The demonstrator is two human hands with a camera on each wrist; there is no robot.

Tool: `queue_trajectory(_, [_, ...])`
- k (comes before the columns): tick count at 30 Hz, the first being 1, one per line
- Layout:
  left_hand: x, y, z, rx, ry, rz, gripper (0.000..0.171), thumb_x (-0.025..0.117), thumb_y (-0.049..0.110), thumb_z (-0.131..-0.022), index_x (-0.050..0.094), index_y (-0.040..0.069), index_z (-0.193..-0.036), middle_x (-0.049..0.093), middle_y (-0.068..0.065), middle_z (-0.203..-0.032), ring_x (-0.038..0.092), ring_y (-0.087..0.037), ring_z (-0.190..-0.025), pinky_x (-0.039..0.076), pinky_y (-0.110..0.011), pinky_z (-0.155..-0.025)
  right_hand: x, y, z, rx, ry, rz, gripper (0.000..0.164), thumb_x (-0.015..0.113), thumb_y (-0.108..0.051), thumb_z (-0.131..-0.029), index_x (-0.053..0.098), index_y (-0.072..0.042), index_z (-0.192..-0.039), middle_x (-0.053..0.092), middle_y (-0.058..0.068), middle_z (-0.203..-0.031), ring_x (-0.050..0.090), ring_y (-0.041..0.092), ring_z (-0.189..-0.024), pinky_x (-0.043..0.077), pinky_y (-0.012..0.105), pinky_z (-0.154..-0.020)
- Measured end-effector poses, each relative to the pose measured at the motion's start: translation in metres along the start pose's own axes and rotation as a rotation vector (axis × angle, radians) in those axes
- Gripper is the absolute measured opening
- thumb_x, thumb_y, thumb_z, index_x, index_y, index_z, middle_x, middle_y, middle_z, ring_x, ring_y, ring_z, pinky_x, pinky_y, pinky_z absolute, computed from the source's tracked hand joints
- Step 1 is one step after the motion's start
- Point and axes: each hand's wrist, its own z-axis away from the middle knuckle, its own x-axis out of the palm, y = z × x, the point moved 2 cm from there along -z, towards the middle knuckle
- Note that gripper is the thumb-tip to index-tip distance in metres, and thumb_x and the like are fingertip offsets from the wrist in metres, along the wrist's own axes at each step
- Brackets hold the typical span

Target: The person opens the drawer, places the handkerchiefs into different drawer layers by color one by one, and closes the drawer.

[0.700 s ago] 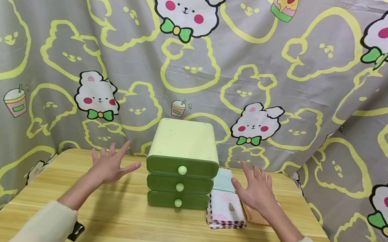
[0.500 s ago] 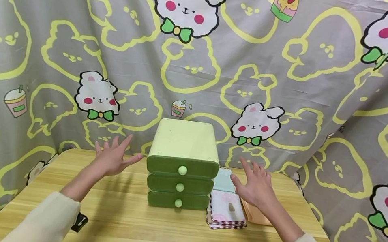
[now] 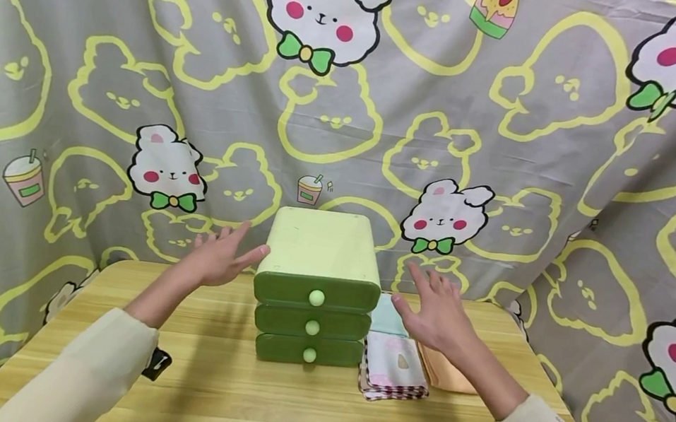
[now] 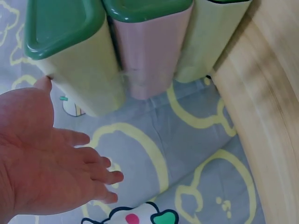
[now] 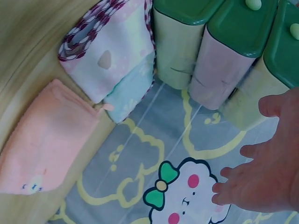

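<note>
A small three-drawer storage box (image 3: 323, 245) stands mid-table, with a cream top, dark green drawer fronts and round pale green knobs. Its sides, cream and pink, show in both wrist views. My left hand (image 3: 219, 257) hovers at its left with fingers spread. The thumb tip (image 4: 44, 84) is at the box's top tier; whether it touches I cannot tell. My right hand (image 3: 436, 313) is spread in the air to the right of the box, above folded cloths, holding nothing. A white and pale blue folded cloth (image 5: 112, 56) lies against the box, beside a peach towel (image 5: 49, 140).
A wood-grain table (image 3: 286, 411) carries everything. Behind it and at both sides hangs a grey curtain (image 3: 329, 181) with yellow outlines and white cartoon animals, close to the table's back edge.
My left hand has moved right and up toward the storage box. The right hand has shifted slightly left and up. The box and cloths stay put.
</note>
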Motion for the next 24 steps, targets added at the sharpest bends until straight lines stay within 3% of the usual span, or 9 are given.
queue_trajectory(4, [-0.002,0.006,-0.003,0.027,-0.014,0.021,0.091,0.035,0.063,-0.105,0.006,-0.001,-0.162,0.013,-0.040,-0.160,0.012,-0.061,-0.146,0.002,-0.076,-0.116,-0.001,-0.005,0.000,-0.004,-0.009,0.000,0.068,0.053,-0.044,-0.102,0.035,-0.009,-0.158,0.041,0.034,-0.150,0.035,0.054,-0.140,0.019,0.070,-0.116])
queue_trajectory(9, [-0.001,0.012,-0.007,0.085,-0.063,0.125,0.096,0.040,0.063,-0.103,0.000,-0.003,-0.161,0.011,-0.033,-0.164,0.017,-0.056,-0.148,0.014,-0.067,-0.121,-0.004,-0.009,0.001,0.001,-0.018,0.000,0.069,0.055,-0.043,-0.102,0.034,-0.009,-0.159,0.040,0.033,-0.151,0.034,0.054,-0.141,0.019,0.069,-0.118])
queue_trajectory(13, [0.001,0.017,-0.011,0.138,-0.094,0.213,0.092,0.041,0.058,-0.105,0.000,0.000,-0.162,0.011,-0.027,-0.167,0.018,-0.049,-0.151,0.019,-0.060,-0.123,-0.005,-0.014,0.003,-0.001,-0.032,0.005,0.070,0.054,-0.045,-0.102,0.032,-0.009,-0.159,0.040,0.034,-0.152,0.033,0.053,-0.142,0.019,0.068,-0.119])
queue_trajectory(17, [0.004,0.019,-0.018,0.183,-0.141,0.347,0.081,0.042,0.053,-0.107,0.006,0.008,-0.164,0.020,-0.022,-0.166,0.024,-0.041,-0.151,0.024,-0.057,-0.122,-0.006,-0.018,0.005,-0.009,-0.033,0.008,0.071,0.054,-0.046,-0.102,0.032,-0.010,-0.159,0.040,0.034,-0.152,0.033,0.053,-0.143,0.020,0.067,-0.119])
queue_trajectory(20, [0.006,0.019,-0.021,0.127,-0.214,0.467,0.078,0.042,0.054,-0.106,0.011,0.012,-0.164,0.036,-0.020,-0.159,0.042,-0.036,-0.141,0.041,-0.055,-0.112,-0.007,-0.021,0.006,-0.017,-0.032,0.004,0.071,0.054,-0.046,-0.102,0.033,-0.010,-0.159,0.041,0.034,-0.151,0.033,0.053,-0.143,0.020,0.067,-0.120])
queue_trajectory(24, [0.009,0.017,-0.022,0.008,-0.288,0.613,0.076,0.046,0.052,-0.106,0.019,0.007,-0.162,0.055,-0.023,-0.139,0.061,-0.032,-0.119,0.055,-0.049,-0.097,-0.008,-0.025,0.008,-0.025,-0.040,-0.001,0.070,0.054,-0.045,-0.102,0.034,-0.010,-0.159,0.041,0.035,-0.152,0.033,0.053,-0.144,0.019,0.066,-0.120])
